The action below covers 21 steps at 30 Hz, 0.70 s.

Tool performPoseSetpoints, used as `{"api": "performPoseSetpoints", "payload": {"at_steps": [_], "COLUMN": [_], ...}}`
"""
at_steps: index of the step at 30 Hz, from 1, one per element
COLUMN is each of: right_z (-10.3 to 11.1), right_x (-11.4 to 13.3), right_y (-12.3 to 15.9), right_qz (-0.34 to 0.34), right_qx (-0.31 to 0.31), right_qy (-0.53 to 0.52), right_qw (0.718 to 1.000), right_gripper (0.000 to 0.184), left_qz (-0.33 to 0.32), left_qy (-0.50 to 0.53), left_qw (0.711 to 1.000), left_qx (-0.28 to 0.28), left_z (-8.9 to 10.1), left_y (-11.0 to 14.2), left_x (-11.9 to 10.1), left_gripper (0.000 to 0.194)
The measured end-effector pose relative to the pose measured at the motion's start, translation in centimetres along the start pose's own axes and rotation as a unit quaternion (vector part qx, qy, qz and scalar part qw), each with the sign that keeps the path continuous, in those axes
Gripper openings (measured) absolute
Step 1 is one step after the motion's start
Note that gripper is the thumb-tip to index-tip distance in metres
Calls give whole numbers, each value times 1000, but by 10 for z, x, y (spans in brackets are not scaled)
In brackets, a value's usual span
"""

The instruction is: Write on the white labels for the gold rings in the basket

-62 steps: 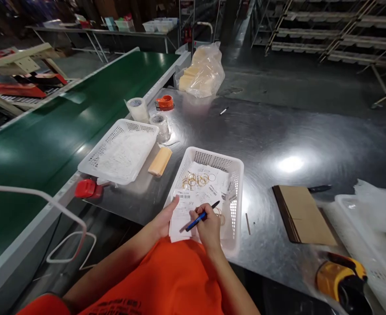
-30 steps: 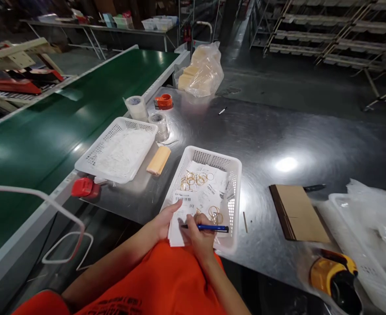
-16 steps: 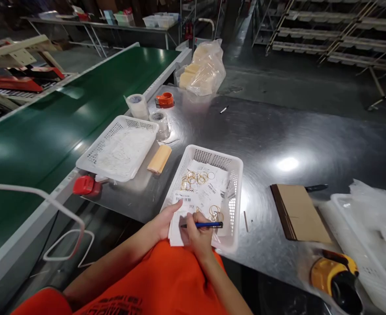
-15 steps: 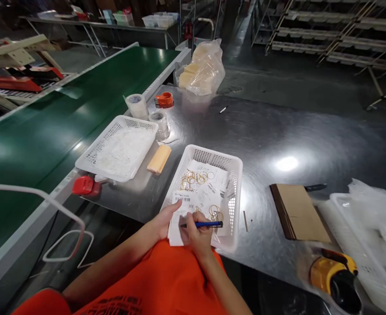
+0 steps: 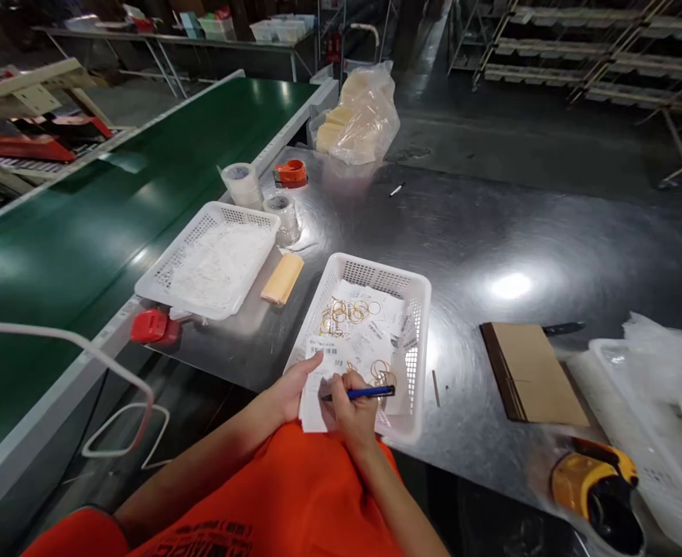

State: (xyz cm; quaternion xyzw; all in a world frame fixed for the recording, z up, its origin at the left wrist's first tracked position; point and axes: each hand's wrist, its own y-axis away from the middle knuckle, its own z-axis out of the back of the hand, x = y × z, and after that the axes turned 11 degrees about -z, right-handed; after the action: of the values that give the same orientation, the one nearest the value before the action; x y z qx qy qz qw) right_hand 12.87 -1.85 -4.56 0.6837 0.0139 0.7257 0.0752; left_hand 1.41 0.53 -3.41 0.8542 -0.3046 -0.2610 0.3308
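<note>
My left hand (image 5: 291, 391) grips a small stack of printed paper slips (image 5: 316, 414) by its left side, thumb on top. A blue pen (image 5: 365, 392) is pinched in my right hand (image 5: 353, 410), its tip at the top slip. Both hands are over the near end of a white perforated basket (image 5: 421, 333). Inside the basket lie more printed slips (image 5: 369, 338) with barcodes, and several gold-coloured rings (image 5: 349, 311) on top of them.
On the metal table (image 5: 462, 240) are a second white basket (image 5: 207, 263), a yellowish block (image 5: 283, 280), tape rolls (image 5: 241, 184), an orange tape dispenser (image 5: 291, 173), cardboard pieces (image 5: 535, 375) and a yellow-black tape dispenser (image 5: 593, 487). A green conveyor (image 5: 161, 186) runs along the left.
The view has shifted slightly. My hands keep their hold on the slips and the pen, with the pen in nearly the same place on the top slip.
</note>
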Motion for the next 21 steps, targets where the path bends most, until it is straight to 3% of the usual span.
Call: {"api": "performPoseSetpoints", "payload": {"at_steps": [6,21], "right_z": [0,0], "right_x": [-1,-2], "right_y": [0,1], "right_qz": [-5,0], "right_qx": [-10,-6], "right_qy": [-2,19], "right_qw": [1000,1000], "right_gripper": [42,41], "left_qz": [3,20], "left_qy": [-11,-16], "left_qw": [1000,1000], "left_qx": [-19,-1], "left_z": [-2,5], "left_y": [2,-3], "left_x": [0,0], "left_gripper": [52,53]}}
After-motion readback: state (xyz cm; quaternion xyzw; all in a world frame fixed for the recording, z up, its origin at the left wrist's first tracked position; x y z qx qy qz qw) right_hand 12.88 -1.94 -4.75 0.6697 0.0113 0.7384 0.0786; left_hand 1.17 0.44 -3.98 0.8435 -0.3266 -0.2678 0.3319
